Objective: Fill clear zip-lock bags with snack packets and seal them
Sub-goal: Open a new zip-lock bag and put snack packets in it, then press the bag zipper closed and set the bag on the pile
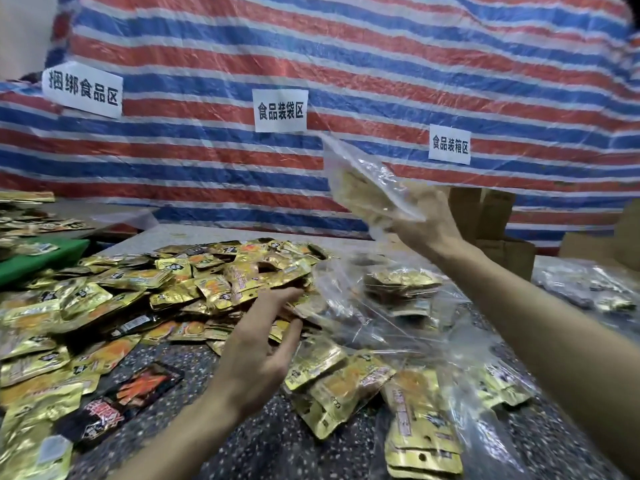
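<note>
- Head view: the right hand (427,220) grips a filled clear zip-lock bag (363,188), blurred and raised before the striped tarp (207,161).
- The left hand (266,337), fingers relaxed and holding nothing, hovers over the gold snack packets (138,289) heaped on the speckled table (242,438).

At the back, a striped tarpaulin (346,46) in red, blue and white bands, wrinkled and glossy under the light, filling almost the whole width. In the upper left corner, a strip of pale wall (24,29). Fixed on the tarpaulin, three white paper signs with black Chinese characters: left sign (83,90) highest and tilted, middle sign (280,110) lower, right sign (449,144) lowest. Under the tarpaulin's edge at right, brown cardboard boxes (485,216) close together, one more box (623,237) at the right border. In front, a dark speckled table top (277,431); further back, a lighter grey surface (194,233); at left, a green board (41,258). Light even, without hard shadows.
</note>
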`<state>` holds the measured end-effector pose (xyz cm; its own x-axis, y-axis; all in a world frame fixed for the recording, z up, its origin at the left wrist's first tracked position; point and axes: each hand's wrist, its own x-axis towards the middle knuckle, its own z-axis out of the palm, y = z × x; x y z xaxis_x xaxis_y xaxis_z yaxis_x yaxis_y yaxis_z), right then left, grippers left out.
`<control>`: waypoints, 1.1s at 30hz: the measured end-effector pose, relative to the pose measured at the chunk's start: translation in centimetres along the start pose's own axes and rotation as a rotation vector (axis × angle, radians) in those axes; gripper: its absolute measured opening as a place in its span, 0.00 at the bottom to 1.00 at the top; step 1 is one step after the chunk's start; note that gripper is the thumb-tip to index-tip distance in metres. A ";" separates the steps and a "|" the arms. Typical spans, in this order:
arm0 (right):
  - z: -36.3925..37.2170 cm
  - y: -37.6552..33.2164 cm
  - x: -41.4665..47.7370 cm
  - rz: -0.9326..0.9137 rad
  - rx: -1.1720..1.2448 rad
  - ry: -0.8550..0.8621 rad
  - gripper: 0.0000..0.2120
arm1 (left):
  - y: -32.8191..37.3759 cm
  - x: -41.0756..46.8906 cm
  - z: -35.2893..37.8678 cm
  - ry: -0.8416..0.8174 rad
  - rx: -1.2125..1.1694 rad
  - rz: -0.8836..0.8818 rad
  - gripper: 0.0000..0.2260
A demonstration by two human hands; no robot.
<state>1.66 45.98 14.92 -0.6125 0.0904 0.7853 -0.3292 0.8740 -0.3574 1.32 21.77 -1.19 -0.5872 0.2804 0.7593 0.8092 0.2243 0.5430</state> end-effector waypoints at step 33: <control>16.4 -4.6 -15.3 0.231 0.517 -0.136 0.08 | -5.8 -2.6 -0.2 0.146 -0.006 -0.301 0.06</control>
<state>0.80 32.73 -3.76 -0.7858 0.1590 0.5977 -0.4632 0.4891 -0.7391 -1.85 19.58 -6.30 -0.7912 0.0655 0.6080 0.6005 0.2714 0.7522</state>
